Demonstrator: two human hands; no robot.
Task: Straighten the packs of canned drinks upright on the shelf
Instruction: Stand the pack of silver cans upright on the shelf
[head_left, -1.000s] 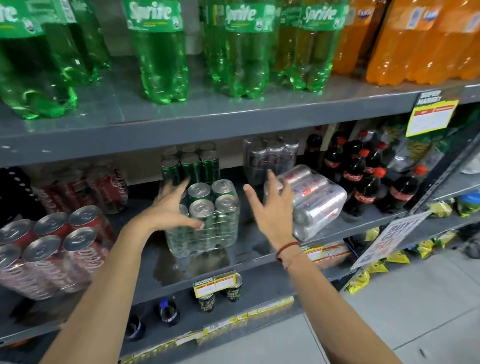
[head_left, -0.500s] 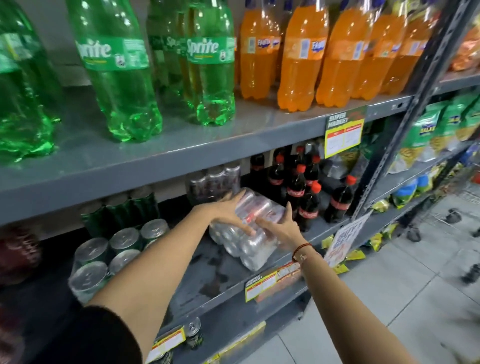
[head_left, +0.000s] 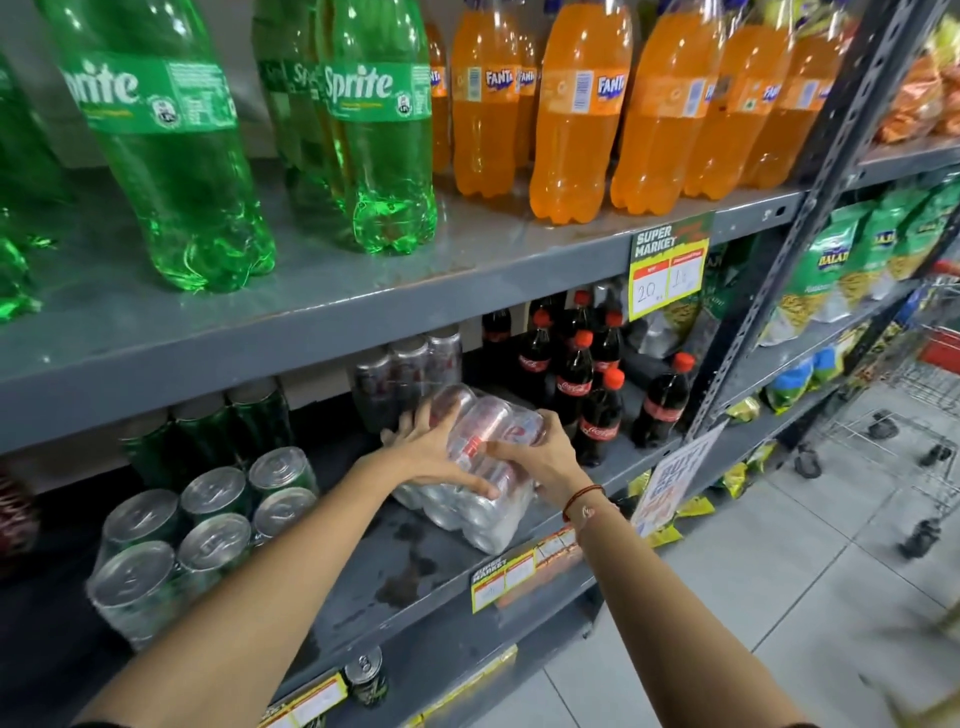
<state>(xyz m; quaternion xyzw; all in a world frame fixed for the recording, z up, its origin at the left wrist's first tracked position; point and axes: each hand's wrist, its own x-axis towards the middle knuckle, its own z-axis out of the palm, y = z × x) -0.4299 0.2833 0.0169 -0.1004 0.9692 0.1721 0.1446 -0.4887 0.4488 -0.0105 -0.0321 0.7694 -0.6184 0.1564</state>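
Note:
A shrink-wrapped pack of silver cans (head_left: 480, 512) lies tipped on its side on the grey middle shelf (head_left: 415, 566). My left hand (head_left: 431, 452) grips its left and top side, and my right hand (head_left: 535, 457) clasps its right end. To the left, a pack of green cans (head_left: 202, 535) stands upright with its silver tops showing. Behind the tipped pack another silver can pack (head_left: 405, 374) stands upright at the back of the shelf.
Small cola bottles (head_left: 597, 384) crowd the shelf just right of the tipped pack. Large green and orange soda bottles (head_left: 576, 109) fill the shelf above. A steel upright post (head_left: 779, 270), price tags (head_left: 667, 270), snack bags and a shopping trolley (head_left: 904, 415) lie to the right.
Both hands left the green can pack, moved right and took hold of the tipped silver pack. My view has swung right and closer to it.

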